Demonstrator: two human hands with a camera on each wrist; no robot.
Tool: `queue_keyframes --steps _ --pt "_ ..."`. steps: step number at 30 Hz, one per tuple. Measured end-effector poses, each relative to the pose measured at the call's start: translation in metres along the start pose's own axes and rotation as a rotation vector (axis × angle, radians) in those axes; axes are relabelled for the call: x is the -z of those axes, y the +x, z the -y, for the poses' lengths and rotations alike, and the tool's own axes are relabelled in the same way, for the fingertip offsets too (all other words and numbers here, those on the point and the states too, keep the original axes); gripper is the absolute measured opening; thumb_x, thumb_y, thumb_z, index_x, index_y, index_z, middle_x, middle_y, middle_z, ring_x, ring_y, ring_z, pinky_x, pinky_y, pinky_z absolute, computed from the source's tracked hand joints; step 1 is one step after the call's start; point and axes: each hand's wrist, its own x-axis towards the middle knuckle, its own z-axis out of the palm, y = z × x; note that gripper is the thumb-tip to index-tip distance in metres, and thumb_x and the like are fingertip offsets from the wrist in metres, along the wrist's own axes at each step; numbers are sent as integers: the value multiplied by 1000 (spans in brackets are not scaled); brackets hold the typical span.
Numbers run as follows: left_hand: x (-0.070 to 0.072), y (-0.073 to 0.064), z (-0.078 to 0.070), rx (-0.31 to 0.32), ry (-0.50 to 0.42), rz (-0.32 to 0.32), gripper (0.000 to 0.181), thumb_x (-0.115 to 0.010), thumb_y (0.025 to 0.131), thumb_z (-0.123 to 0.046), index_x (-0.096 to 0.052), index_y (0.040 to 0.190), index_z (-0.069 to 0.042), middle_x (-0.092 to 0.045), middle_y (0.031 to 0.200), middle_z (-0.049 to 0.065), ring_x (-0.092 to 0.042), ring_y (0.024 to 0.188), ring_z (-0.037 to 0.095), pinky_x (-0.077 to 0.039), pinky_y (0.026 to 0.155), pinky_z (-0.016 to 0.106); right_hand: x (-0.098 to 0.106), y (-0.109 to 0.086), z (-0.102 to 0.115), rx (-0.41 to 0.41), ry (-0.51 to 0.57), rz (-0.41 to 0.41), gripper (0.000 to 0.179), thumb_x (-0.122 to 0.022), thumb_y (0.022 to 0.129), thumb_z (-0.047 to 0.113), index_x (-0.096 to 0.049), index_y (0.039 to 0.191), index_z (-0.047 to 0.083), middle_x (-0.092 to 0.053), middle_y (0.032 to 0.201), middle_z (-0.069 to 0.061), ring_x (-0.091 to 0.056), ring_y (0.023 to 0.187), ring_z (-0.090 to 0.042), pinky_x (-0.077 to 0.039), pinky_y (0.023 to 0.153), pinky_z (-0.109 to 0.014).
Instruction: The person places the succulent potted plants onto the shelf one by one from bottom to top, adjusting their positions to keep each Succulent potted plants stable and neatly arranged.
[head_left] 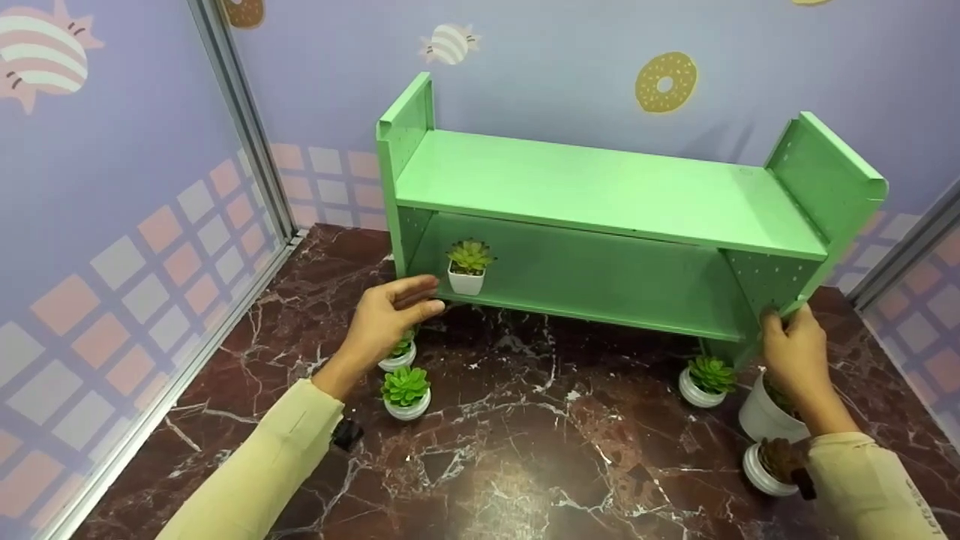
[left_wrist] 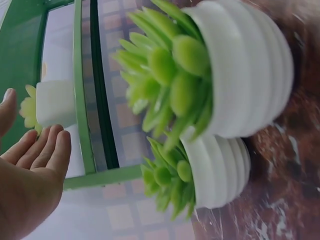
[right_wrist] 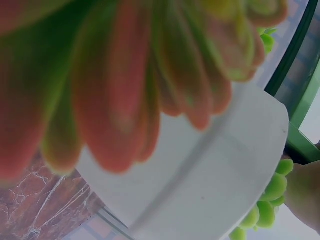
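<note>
A green two-tier shelf (head_left: pixel 600 191) stands on the dark marbled table. On its lower board, near the left end, sits a small succulent in a square white pot (head_left: pixel 466 279). My left hand (head_left: pixel 384 319) is just left of this pot, fingers extended and thumb apart, holding nothing. The left wrist view shows the fingers (left_wrist: pixel 42 150) close to the white pot (left_wrist: pixel 55 102), with no clear contact. My right hand (head_left: pixel 799 356) grips the front edge of the shelf's right side panel. Only part of that hand (right_wrist: pixel 305 192) shows in the right wrist view.
Two green succulents in ribbed white pots (head_left: pixel 407 401) stand below my left hand. Near my right forearm are another green succulent (head_left: pixel 706 380), a larger white pot (head_left: pixel 765 412) and a reddish succulent's white pot (head_left: pixel 766 472). Patterned wall panels (head_left: pixel 142 247) border the table.
</note>
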Motion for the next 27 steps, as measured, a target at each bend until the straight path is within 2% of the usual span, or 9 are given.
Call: queue_keyframes --steps 3,6,13,20,24,27 --pt "5 -3 3 -21 -18 7 53 -77 87 -17 -58 133 2 -60 130 15 -56 120 24 -47 94 32 0 0 0 -7 6 -2 35 -38 102 22 -48 114 -9 -56 99 -27 -51 85 -33 -37 64 -31" --pt "9 -7 7 -46 -32 12 50 -77 86 -16 -61 131 0 -61 128 15 -57 119 25 -47 94 32 -1 1 1 -6 2 -6 33 -38 102 21 -48 112 -9 -55 95 -25 -50 82 -33 -36 64 -32" --pt "14 -19 18 -109 -5 53 45 -79 84 -17 -66 126 -5 -65 123 8 -60 113 25 -46 95 34 -1 1 0 -6 -3 -13 31 -40 102 21 -48 110 -7 -55 92 -24 -49 79 -32 -36 63 -32" --pt "21 -30 23 -111 49 135 44 -76 87 -13 -64 129 -7 -64 126 6 -59 115 22 -46 96 39 -3 -1 -1 -21 10 -1 33 -40 102 22 -48 112 -8 -55 97 -26 -50 84 -33 -37 66 -34" --pt "24 -39 23 -92 60 158 46 -75 87 -9 -61 131 -4 -61 129 12 -57 118 27 -46 95 41 -2 -1 0 -17 5 -16 30 -41 101 20 -49 109 -8 -55 93 -25 -50 82 -33 -36 65 -34" --pt "24 -46 16 -95 55 173 48 -75 87 -6 -59 131 2 -59 129 18 -55 119 33 -45 95 46 -2 0 1 -7 -1 -34 28 -42 100 19 -49 105 -7 -55 89 -24 -49 80 -33 -36 65 -34"
